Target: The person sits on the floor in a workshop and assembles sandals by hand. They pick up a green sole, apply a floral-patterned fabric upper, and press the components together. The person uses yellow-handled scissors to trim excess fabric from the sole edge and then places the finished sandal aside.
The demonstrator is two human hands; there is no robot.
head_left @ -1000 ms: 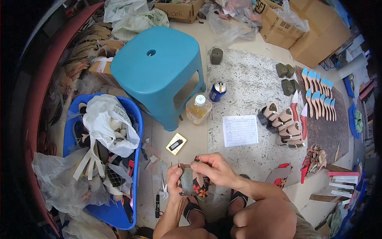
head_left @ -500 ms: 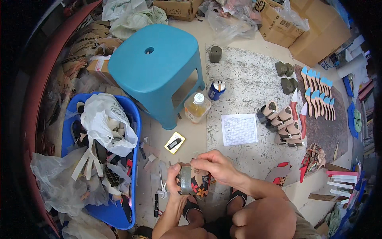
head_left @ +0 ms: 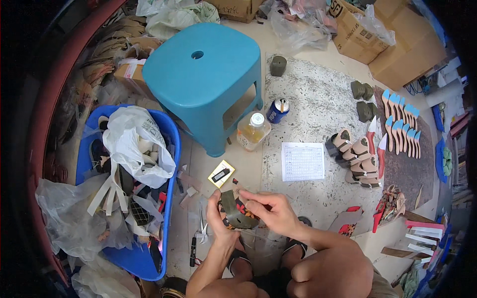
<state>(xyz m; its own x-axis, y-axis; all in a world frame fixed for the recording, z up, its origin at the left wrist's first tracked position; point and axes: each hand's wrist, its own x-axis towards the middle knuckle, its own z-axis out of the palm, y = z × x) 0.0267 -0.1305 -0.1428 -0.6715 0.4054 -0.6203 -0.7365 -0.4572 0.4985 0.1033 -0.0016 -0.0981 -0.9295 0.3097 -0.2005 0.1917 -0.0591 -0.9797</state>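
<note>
In front of me I hold an olive-green heel block (head_left: pixel 228 204) partly wrapped in dark floral fabric (head_left: pixel 244 216) with red and orange flowers. My left hand (head_left: pixel 214 216) grips its left side, the thumb upright along the edge. At the top right, my right hand (head_left: pixel 274 212) pinches a narrow end of the floral covering that sticks up from the block. The underside of the block is hidden from view. Scissors (head_left: pixel 201 229) lie on the floor just left of my left hand, with a black marker pen (head_left: pixel 193 251) nearer to me.
A blue bin (head_left: pixel 170 218) of scraps stands at left, beside a blue stool (head_left: pixel 201 74). Ahead are a bottle (head_left: pixel 253 131), a can (head_left: pixel 278 111) and a paper sheet (head_left: pixel 302 162). Several covered heels (head_left: pixel 362 164), red knives (head_left: pixel 381 161) and blue-tipped pieces (head_left: pixel 397 134) lie to the right.
The block has turned in my hands, so its olive face shows more. A floral strip now stands up at its top, and my right hand has shifted slightly right and down.
</note>
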